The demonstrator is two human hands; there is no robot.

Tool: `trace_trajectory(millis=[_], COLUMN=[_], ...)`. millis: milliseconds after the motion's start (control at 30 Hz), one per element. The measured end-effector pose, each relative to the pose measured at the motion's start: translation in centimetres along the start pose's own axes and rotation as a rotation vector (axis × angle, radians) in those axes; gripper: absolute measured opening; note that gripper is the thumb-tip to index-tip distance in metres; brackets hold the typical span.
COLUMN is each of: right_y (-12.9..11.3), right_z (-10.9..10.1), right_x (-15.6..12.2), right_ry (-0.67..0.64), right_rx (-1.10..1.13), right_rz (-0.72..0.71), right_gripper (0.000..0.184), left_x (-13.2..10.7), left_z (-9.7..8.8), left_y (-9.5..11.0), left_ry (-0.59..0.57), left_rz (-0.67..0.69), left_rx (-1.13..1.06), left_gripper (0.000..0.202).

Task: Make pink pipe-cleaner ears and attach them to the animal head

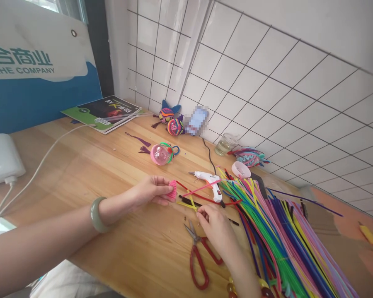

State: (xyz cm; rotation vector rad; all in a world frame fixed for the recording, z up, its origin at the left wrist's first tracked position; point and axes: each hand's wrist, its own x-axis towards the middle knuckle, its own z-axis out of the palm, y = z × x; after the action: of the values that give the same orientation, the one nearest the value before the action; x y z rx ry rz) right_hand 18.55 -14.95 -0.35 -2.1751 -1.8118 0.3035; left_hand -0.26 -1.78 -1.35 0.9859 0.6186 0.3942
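My left hand is closed on a pink coil of fuzzy pipe cleaner, pinched between thumb and fingers. My right hand has its thumb and forefinger pinched at the end of a short yellow pipe cleaner, just above the table. Pink, red and black pipe cleaners lie between the hands. Below my right hand are red-handled scissors, blades apart. A white glue gun rests on its side beyond the hands. Farther back is a clear plastic ball with pink and green pipe-cleaner trim and a purple tassel.
Bundles of coloured pipe cleaners spread across the right side. Along the tiled wall stand finished striped ornaments, a blurred phone, a glass jar and a small pink bowl. A booklet and a white device with a cable are left.
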Motion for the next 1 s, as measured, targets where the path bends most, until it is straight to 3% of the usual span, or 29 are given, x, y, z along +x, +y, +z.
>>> trace_trajectory(millis=[167,333,467,600,833,1000], right_y=[1.5,3.1,2.7,1.1,-2.5,-3.2], right_z=[-1.1,-2.4,-2.9,-2.1,-0.8,-0.6], right_x=[0.0,-0.1,-0.5,-0.8,-0.7,-0.8], right_ry=[0.072,0.223,0.261,0.230,0.212,0.235], right_rx=[0.054,0.271,0.612,0.877,0.746,0.657], right_rz=[0.013,0.050,0.175,0.182,0.197,0.205], right_gripper=[0.017,0.027,0.031,0.028,0.025,0.026], left_x=[0.1,0.3,0.3,0.1,-0.5,-0.9], left_z=[0.2,0.5,0.8,1.2,1.8,2.1], left_y=[0.0,-0.1,-0.1,-0.1,-0.2,0.1], left_ry=[-0.056,-0.020,0.016,-0.046,-0.118,-0.131], left_rz=[0.031,0.080,0.114,0.148,0.143,0.131], left_rx=[0.040,0.085,0.179,0.197,0.272,0.319], left_gripper=[0.030,0.037,0.030,0.021,0.023,0.028])
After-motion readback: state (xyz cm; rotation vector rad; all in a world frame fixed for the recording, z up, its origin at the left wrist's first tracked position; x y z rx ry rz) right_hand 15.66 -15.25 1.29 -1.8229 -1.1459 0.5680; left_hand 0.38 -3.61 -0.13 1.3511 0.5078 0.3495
